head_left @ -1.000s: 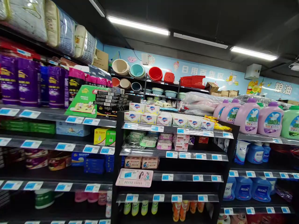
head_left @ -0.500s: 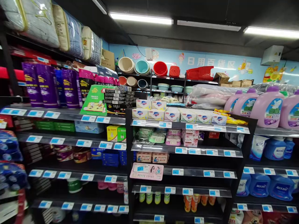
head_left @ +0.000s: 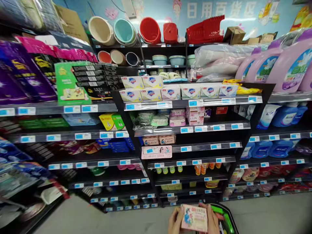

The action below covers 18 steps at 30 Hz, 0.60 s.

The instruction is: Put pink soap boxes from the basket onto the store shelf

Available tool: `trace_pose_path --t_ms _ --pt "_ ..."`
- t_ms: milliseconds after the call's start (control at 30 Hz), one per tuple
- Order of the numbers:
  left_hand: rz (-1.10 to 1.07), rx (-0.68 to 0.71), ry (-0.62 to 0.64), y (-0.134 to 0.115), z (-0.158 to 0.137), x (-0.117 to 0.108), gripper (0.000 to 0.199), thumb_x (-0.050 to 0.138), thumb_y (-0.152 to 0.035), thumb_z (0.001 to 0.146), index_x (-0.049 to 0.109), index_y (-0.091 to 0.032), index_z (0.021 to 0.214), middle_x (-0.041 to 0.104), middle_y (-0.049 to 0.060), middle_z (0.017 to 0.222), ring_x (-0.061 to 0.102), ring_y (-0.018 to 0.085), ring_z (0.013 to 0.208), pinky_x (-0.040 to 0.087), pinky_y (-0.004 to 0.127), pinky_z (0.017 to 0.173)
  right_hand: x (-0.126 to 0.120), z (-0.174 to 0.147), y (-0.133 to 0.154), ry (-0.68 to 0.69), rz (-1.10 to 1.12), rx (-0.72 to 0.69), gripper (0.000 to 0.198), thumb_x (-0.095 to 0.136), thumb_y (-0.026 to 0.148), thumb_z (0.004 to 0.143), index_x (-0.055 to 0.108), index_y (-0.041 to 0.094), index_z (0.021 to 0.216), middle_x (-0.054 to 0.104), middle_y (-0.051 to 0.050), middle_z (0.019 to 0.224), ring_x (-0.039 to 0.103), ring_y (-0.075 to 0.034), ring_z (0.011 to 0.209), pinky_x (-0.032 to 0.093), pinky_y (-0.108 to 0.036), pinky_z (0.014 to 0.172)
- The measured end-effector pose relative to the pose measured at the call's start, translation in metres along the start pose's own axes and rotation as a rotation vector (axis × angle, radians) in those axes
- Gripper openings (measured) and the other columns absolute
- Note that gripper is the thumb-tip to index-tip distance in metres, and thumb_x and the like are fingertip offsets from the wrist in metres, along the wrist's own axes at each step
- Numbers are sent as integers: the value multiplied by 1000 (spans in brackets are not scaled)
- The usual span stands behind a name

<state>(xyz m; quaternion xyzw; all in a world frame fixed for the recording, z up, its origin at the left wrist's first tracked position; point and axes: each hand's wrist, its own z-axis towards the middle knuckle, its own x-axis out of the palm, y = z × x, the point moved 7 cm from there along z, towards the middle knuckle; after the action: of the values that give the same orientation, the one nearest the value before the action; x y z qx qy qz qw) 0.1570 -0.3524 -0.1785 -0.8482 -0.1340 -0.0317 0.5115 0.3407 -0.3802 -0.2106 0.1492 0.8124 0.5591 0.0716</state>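
Note:
At the bottom of the head view, my left hand and my right hand grip a pink soap box from its two sides. Its printed face, with a blue-clad figure and red lettering, tilts up toward me. Just behind and to the right of my right hand is a shopping basket with a dark rim, holding green and red packages; my hands cover part of it. Similar pink soap boxes stand on the middle shelf, above a pink shelf sign.
Ahead stands a shelf unit with white soap boxes on top. Purple bags fill the left shelves; big lilac detergent bottles stand at right. Plastic buckets sit on a rear rack. Grey floor shows below.
The view has tilted down, bringing the floor and lower shelves into sight. Both hands, the soap box and the basket have come into view at the bottom.

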Motion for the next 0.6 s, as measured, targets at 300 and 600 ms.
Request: trace_pose_path --t_ms 300,600 --pt "-80 -56 141 13 8 0 77 75 -90 59 73 -19 89 78 8 82 71 25 76 53 29 61 20 -4 11 20 310 -11 88 57 87 83 73 10 122 63 -1 44 54 -15 30 39 -22 30" --pt "58 325 42 -10 9 -5 65 74 -82 73 71 -17 77 68 6 84 63 20 78 50 27 67 13 -6 12 -23 326 -45 83 57 84 85 72 10 120 71 -5 57 63 -20 38 38 -24 30"
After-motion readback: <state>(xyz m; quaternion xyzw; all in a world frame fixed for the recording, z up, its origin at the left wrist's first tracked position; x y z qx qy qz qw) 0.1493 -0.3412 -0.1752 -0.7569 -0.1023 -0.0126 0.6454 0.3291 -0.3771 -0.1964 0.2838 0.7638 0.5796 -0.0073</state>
